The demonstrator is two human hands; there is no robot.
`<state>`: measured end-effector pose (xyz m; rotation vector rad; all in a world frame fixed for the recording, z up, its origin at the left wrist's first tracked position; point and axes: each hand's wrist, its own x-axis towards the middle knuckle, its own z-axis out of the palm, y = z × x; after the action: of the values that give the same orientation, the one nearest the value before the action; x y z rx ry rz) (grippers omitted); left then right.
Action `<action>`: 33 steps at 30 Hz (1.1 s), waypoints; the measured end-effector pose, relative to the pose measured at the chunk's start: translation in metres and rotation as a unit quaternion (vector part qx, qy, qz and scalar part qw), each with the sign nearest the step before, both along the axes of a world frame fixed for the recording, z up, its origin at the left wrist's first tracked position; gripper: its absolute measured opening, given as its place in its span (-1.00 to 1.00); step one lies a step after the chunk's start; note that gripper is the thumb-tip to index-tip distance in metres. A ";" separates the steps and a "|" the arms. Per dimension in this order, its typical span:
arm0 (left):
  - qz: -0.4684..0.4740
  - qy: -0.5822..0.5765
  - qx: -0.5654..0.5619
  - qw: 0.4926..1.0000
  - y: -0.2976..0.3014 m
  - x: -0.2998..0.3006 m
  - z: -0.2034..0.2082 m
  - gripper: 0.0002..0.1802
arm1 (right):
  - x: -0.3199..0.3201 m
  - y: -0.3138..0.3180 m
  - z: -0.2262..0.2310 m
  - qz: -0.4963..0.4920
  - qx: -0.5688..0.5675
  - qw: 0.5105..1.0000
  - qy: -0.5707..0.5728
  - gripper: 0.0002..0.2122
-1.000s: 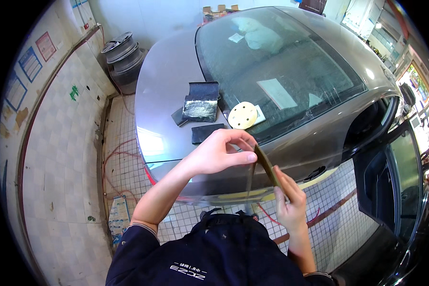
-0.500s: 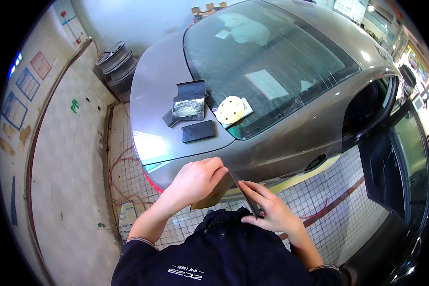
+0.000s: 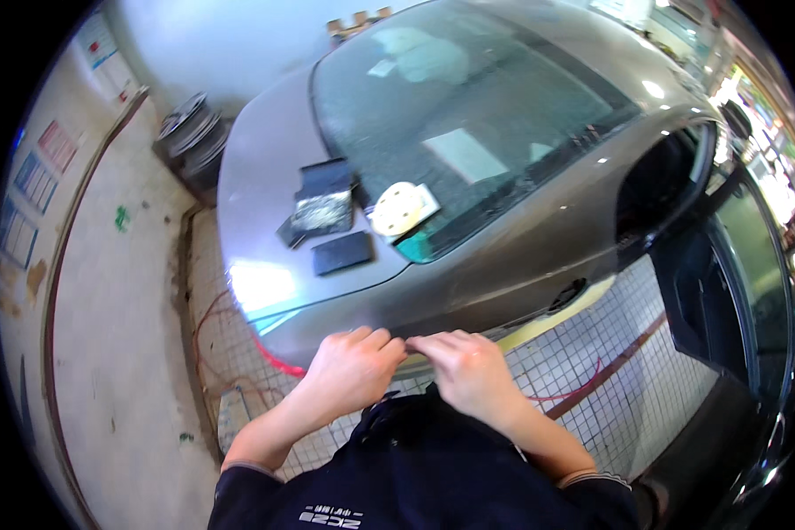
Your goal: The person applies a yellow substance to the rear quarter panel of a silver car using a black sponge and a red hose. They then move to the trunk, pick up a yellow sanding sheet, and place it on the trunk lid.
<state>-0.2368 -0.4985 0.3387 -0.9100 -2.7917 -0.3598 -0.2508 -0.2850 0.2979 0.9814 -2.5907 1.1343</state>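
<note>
Side by side in front of the car's grey rear corner (image 3: 362, 311), my left hand (image 3: 349, 367) and my right hand (image 3: 468, 369) are both closed, knuckles up and fingertips almost meeting. They grip a thin sheet, apparently sandpaper, mostly hidden behind the fingers; only a small dark edge shows between them. On the boot lid beyond lie a black rectangular block (image 3: 343, 253) and a black sheet with a whitish, scuffed patch (image 3: 323, 212). A round pale-yellow sanding disc with holes (image 3: 397, 208) rests by the rear window's corner.
The rear window (image 3: 468, 97) spans the middle. At right a car door (image 3: 724, 291) stands open. Stacked wheel rims (image 3: 190, 132) are by the left wall (image 3: 106, 300). Red hoses (image 3: 205, 331) trail over the tiled floor (image 3: 654, 380). Pale yellow shows along the car's lower side.
My right hand has turned over, knuckles up, and moved up and left beside the left hand. The brown-and-dark sheet seen between the hands is now almost hidden. The view has shifted slightly.
</note>
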 end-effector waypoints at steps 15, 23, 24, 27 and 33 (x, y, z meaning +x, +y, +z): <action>-0.111 -0.074 0.121 0.984 0.007 -0.016 0.003 -0.90 | -0.001 0.001 -0.029 0.014 0.024 0.979 0.204 -0.88; -0.134 -0.161 0.169 0.963 0.008 -0.018 0.009 -0.92 | -0.003 -0.002 -0.041 0.046 -0.058 0.982 0.175 -0.84; -0.129 -0.164 0.177 0.962 0.007 -0.018 0.005 -0.92 | -0.002 -0.002 -0.043 0.050 -0.072 0.982 0.165 -0.84; -0.102 -0.160 0.204 0.961 0.003 -0.017 -0.016 -0.90 | 0.000 0.002 -0.042 0.023 -0.085 0.985 0.148 -0.84; -0.047 -0.167 0.250 0.953 0.005 -0.027 -0.023 -0.87 | -0.017 0.025 -0.031 -0.087 -0.061 0.987 0.118 -0.81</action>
<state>-0.2643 -0.4936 0.3152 -0.9197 -2.7188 -1.2740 -0.2675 -0.2597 0.2665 0.7933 -2.3385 1.0475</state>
